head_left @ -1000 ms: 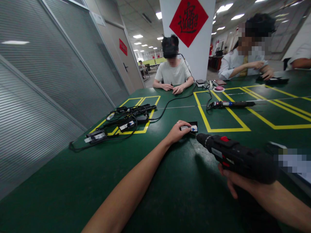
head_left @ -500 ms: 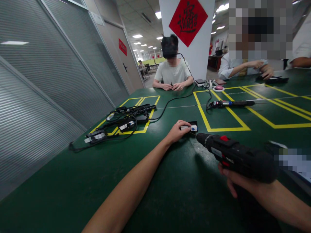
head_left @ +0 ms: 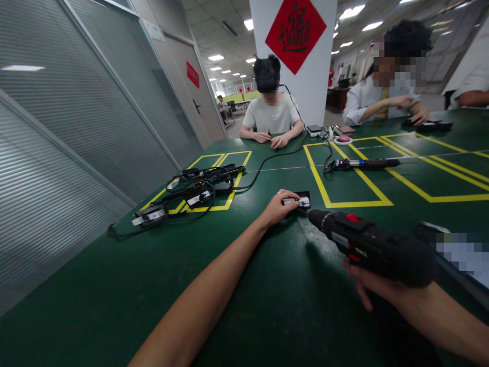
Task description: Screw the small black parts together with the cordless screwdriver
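Note:
My right hand (head_left: 376, 285) is closed around the grip of a black and red cordless drill (head_left: 367, 244), held over the table with its chuck pointing left and away from me. The thin bit at the chuck reaches close to a small black case with a white label (head_left: 303, 202) on the table; whether it touches is too small to tell. With its fingers pressed on the left part of that labelled case, my left hand (head_left: 280, 206) holds it against the tabletop and hides some of it.
Black power adapters with cables (head_left: 206, 188) lie at the left on the green table (head_left: 229, 316). A soldering-iron-like tool (head_left: 362, 163) lies beyond the drill. A blurred phone-like device (head_left: 458, 260) is at right. Two people (head_left: 273, 112) sit across the table.
Both my hands, the drill and the labelled case stay almost exactly in place. Across the table, the seated person's hand has shifted slightly.

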### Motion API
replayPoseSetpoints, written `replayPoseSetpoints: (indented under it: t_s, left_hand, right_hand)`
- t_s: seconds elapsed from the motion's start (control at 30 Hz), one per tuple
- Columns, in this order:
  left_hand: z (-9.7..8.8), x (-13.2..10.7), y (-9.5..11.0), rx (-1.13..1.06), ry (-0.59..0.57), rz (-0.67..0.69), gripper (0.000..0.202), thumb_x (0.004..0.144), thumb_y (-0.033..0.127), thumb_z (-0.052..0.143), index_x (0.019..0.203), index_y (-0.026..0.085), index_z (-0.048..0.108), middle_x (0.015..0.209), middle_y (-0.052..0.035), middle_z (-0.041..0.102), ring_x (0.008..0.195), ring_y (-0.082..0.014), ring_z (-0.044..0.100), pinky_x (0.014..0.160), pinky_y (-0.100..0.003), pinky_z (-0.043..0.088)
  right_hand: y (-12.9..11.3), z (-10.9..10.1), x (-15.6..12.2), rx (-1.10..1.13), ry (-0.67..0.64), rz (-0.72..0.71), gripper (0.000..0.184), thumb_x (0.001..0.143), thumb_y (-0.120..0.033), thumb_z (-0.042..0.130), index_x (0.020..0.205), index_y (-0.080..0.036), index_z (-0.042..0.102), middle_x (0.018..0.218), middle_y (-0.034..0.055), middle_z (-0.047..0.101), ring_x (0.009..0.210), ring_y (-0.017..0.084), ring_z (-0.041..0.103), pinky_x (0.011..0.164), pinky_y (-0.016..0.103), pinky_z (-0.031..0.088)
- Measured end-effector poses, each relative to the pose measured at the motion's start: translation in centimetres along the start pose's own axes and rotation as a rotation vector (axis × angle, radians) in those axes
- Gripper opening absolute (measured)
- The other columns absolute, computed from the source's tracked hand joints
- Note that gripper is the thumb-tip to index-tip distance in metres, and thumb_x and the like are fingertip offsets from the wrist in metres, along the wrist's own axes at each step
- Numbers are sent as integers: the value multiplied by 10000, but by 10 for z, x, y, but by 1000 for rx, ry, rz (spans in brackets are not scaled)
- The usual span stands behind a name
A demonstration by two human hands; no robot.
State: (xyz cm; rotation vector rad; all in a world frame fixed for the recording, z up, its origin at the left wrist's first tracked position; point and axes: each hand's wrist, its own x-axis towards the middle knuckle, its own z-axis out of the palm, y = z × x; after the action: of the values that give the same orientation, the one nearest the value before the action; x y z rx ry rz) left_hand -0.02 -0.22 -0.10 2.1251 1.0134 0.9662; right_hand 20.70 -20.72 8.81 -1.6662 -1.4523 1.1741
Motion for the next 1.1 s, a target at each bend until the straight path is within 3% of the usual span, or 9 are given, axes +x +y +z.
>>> replayPoseSetpoints:
  t_s: [0.13, 0.27, 0.4, 0.6, 0.73, 1.1]
  left_hand:
    - [-1, 0, 0, -1, -3, -1, 245, 814, 337, 614, 985, 180, 692, 1046, -75, 619, 1023, -194, 550, 956, -336, 424]
    - [-1, 0, 0, -5, -5, 9, 250, 818, 343, 608, 986, 178, 693, 1046, -76, 617, 1031, -196, 546, 960, -336, 419]
    - [0, -1, 1, -5, -2, -6, 247, 816, 336, 610, 987, 178, 695, 1040, -73, 620, 1028, -195, 545, 957, -336, 422]
    - [1, 0, -1, -7, -1, -8, 243, 813, 333, 613, 982, 178, 696, 1044, -73, 622, 1027, -196, 547, 955, -335, 425]
    - [1, 0, -2, -9, 5, 9, 242, 813, 338, 615, 979, 181, 696, 1035, -71, 626, 1024, -197, 548, 955, -334, 423]
    - [-1, 0, 1, -7, -2, -8, 241, 813, 331, 616, 986, 183, 695, 1051, -75, 627, 1038, -201, 550, 969, -341, 418]
  right_hand:
    - [6, -2, 2, 4, -13, -71, 107, 732, -339, 607, 659, -262, 593, 434, -28, 611, 464, 197, 618, 563, 346, 516]
    - [23, 0, 7, 35, -52, -37, 194, 763, -416, 574, 779, -228, 619, 431, -31, 612, 435, 184, 613, 501, 316, 483]
    - [35, 7, 16, 47, -45, -78, 169, 721, -404, 562, 716, -237, 585, 394, -48, 582, 324, 150, 555, 402, 278, 437]
    - [30, 14, 21, 97, -17, -2, 111, 656, -346, 606, 673, -247, 559, 470, -48, 613, 265, 108, 492, 315, 235, 394]
    - [31, 8, 18, 175, -39, 7, 122, 682, -315, 613, 775, -243, 579, 574, -35, 658, 316, 118, 558, 367, 247, 438]
    - [32, 8, 15, 186, -11, 17, 77, 692, -330, 587, 724, -262, 569, 601, -26, 627, 348, 140, 556, 407, 302, 452]
